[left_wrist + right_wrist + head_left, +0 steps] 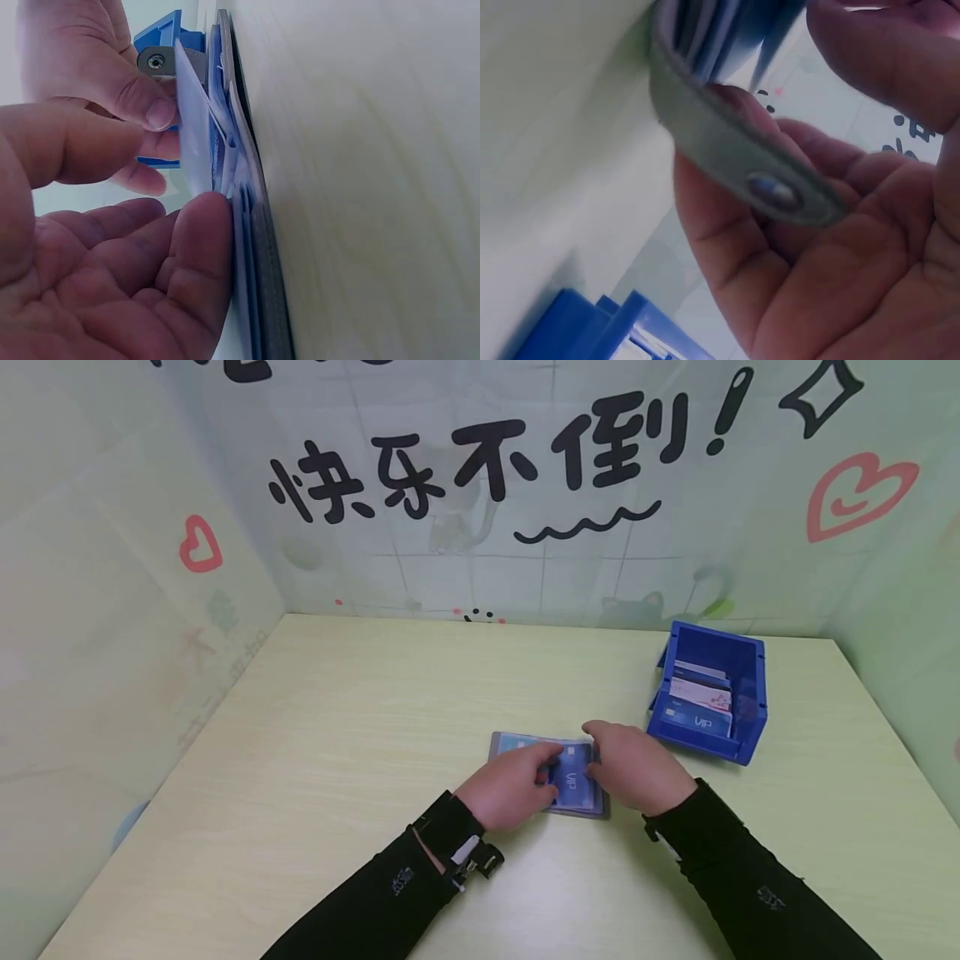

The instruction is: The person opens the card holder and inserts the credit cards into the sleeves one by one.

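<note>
An opened card holder (pixel 602 806) with a grey cover and clear sleeves lies flat in front of me. A blue VIP card (pixel 574 785) shows on it. My left hand (pixel 510 785) rests over the holder's left part, one finger on the sleeves and the thumb apart from them. At its right edge my right hand (pixel 637 764) holds a lifted clear sleeve (pixel 196 127). The holder's strap (pixel 712 146), with a metal snap (pixel 774 189), stands across the right fingers. Part of the sleeves is hidden under both hands.
A blue plastic bin (pixel 752 693) stands at the back right, close beyond the right hand. Several cards (pixel 701 693) lean inside it, one marked VIP. Printed fabric walls (pixel 450 585) close off the wooden table (pixel 337 718) at the back and sides.
</note>
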Demonstrator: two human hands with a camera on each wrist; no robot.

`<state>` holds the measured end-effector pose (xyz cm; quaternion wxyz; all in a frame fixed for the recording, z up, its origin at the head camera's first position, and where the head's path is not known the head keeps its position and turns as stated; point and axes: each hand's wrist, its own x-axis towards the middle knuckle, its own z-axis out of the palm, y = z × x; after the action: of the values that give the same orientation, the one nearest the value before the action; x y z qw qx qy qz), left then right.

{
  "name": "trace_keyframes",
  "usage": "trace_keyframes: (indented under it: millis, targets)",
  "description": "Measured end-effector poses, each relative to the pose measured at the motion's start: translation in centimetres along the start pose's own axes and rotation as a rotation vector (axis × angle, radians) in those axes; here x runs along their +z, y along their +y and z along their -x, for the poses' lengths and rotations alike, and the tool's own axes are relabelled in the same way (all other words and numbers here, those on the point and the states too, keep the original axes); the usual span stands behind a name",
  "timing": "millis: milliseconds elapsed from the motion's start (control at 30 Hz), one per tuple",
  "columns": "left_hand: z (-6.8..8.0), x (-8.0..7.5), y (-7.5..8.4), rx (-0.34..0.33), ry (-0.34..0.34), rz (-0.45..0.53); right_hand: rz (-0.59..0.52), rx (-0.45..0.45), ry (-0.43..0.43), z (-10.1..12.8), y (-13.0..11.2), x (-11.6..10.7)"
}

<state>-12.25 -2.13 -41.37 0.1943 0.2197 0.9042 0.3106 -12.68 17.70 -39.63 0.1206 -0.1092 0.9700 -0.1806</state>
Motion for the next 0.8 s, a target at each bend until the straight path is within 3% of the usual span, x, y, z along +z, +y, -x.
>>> trace_keyframes:
  millis: [267, 467, 633, 800]
  targets:
    - [-0.2, -0.2, -0.3, 0.023, 0.0, 0.014, -0.096, -0.076, 0.066, 0.1, 0.0, -0.1]
    - [-0.2, -0.4, -0.8, 0.006, 0.005, 0.116, -0.126, -0.14, 0.11, 0.3, -0.2, 0.1]
    - [-0.1, -0.6, -1.2, -0.012, 0.01, 0.214, -0.131, -0.17, 0.11, 0.3, -0.5, 0.5]
    - [-0.2, -0.8, -1.3, -0.032, 0.038, 0.208, -0.146, -0.202, 0.084, 0.2, -0.5, 0.9]
